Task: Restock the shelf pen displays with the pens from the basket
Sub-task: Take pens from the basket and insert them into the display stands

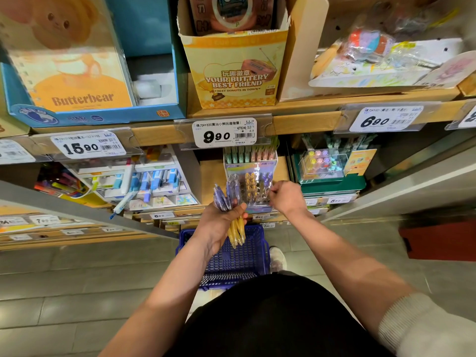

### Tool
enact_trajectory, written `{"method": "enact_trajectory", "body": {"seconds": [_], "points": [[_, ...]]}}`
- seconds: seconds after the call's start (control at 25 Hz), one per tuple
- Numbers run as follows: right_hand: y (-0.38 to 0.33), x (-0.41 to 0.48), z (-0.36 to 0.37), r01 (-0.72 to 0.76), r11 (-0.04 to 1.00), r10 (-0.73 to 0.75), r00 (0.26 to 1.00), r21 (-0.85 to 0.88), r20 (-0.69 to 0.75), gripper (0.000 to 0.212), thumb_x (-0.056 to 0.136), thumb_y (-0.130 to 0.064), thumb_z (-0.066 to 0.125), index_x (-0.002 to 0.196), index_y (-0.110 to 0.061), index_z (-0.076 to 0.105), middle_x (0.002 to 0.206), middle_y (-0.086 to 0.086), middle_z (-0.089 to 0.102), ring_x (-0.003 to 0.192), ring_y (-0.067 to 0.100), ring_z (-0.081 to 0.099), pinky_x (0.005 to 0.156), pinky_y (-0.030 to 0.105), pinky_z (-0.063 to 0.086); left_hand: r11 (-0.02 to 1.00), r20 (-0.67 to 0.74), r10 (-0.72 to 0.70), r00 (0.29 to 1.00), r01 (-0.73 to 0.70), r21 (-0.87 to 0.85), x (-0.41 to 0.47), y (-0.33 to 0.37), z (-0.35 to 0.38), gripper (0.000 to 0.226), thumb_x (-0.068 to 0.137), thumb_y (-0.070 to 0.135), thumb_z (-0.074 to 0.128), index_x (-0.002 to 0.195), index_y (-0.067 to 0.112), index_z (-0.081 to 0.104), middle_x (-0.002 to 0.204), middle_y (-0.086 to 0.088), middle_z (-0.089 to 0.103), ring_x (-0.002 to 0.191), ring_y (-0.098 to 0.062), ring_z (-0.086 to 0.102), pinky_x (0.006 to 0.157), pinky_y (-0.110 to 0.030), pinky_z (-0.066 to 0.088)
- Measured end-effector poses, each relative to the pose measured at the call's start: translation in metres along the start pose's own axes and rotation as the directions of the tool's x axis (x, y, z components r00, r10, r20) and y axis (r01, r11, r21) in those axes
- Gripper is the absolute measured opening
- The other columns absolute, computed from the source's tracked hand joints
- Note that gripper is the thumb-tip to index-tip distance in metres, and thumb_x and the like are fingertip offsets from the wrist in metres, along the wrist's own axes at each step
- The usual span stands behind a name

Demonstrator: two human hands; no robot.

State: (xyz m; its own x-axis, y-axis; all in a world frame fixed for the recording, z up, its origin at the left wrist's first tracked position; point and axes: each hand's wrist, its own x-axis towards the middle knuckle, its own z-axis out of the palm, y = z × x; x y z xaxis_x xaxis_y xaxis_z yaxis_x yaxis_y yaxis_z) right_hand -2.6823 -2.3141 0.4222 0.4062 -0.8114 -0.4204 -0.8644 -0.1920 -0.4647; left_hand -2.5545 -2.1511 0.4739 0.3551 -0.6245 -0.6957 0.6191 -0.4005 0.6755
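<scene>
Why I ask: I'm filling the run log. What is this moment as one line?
step: restocking | left hand: grips purple and yellow pens | right hand: at pen display, grip unclear | basket: floor

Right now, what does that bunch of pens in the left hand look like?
The bunch of pens looks like shiny plastic: purple ones stick up, yellow pens point down. The left hand grips them round the middle, in front of the pen display, above the blue basket.

One basket (pixel 247 261), two hands (pixel 219 224) (pixel 286 197).
</scene>
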Motion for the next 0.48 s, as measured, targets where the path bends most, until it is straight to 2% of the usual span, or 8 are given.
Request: {"method": "enact_trajectory", "body": {"seconds": [0.08,0.12,0.2,0.32,0.4,0.48], "points": [[0.0,-0.007,-0.009,-0.146,0.957,0.122,0.987,0.25,0.107,0.014,0.098,-0.019,0.063,0.098,-0.012,0.074,0.078,0.002,0.075,0.059,0.004,0.071,0.062,0.02,0.059,1.0,0.006,0.003,1.0,-0.003,-0.002,0.0,0.0,0.002,0.023,0.09,0.0,0.072,0.112,0.002,0.064,0.093,-0.014,0.069,0.078,-0.023,0.069,0.075,-0.035,0.062],[-0.002,-0.013,-0.014,-0.18,0.906,0.124,0.978,0.383,0.165,0.012,0.098,-0.019,0.065,0.1,-0.011,0.073,0.081,0.002,0.076,0.056,0.002,0.069,0.06,0.018,0.058,1.0,0.009,0.004,1.0,-0.004,-0.002,0.0,0.0,0.003,0.028,0.09,0.0,0.072,0.116,0.0,0.063,0.097,-0.015,0.07,0.079,-0.023,0.068,0.074,-0.034,0.062],[-0.009,-0.028,-0.023,-0.148,0.806,0.013,0.972,0.572,0.234,0.016,0.095,-0.025,0.069,0.103,-0.013,0.073,0.09,0.003,0.077,0.06,0.001,0.068,0.059,0.018,0.056,1.0,0.023,0.01,1.0,-0.01,0.003,0.0,-0.001,0.006,0.031,0.089,0.001,0.073,0.119,0.001,0.064,0.101,-0.016,0.07,0.081,-0.024,0.067,0.071,-0.032,0.062],[-0.027,-0.044,-0.031,-0.07,0.739,-0.167,0.944,0.67,0.284,0.024,0.087,-0.034,0.077,0.104,-0.018,0.074,0.09,-0.005,0.078,0.072,0.003,0.072,0.066,0.016,0.055,0.999,0.051,0.033,0.998,-0.034,0.028,0.0,-0.004,0.013,0.027,0.088,0.003,0.074,0.114,0.01,0.068,0.102,-0.016,0.073,0.081,-0.022,0.068,0.069,-0.031,0.061],[-0.035,-0.049,-0.03,-0.058,0.746,-0.175,0.944,0.663,0.279,0.03,0.083,-0.033,0.081,0.106,-0.015,0.073,0.09,-0.006,0.076,0.077,0.004,0.073,0.067,0.016,0.056,0.996,0.07,0.057,0.996,-0.061,0.064,0.001,-0.006,0.016,0.029,0.087,0.007,0.076,0.114,0.014,0.069,0.106,-0.015,0.077,0.086,-0.025,0.069,0.073,-0.033,0.061],[-0.039,-0.05,-0.026,-0.06,0.786,-0.12,0.962,0.616,0.246,0.031,0.084,-0.028,0.082,0.108,-0.011,0.071,0.091,-0.001,0.076,0.075,0.004,0.073,0.068,0.016,0.058,0.988,0.087,0.088,0.992,-0.098,0.12,0.002,-0.007,0.017,0.03,0.087,0.009,0.077,0.114,0.017,0.07,0.106,-0.011,0.078,0.094,-0.027,0.071,0.083,-0.037,0.061]]}}
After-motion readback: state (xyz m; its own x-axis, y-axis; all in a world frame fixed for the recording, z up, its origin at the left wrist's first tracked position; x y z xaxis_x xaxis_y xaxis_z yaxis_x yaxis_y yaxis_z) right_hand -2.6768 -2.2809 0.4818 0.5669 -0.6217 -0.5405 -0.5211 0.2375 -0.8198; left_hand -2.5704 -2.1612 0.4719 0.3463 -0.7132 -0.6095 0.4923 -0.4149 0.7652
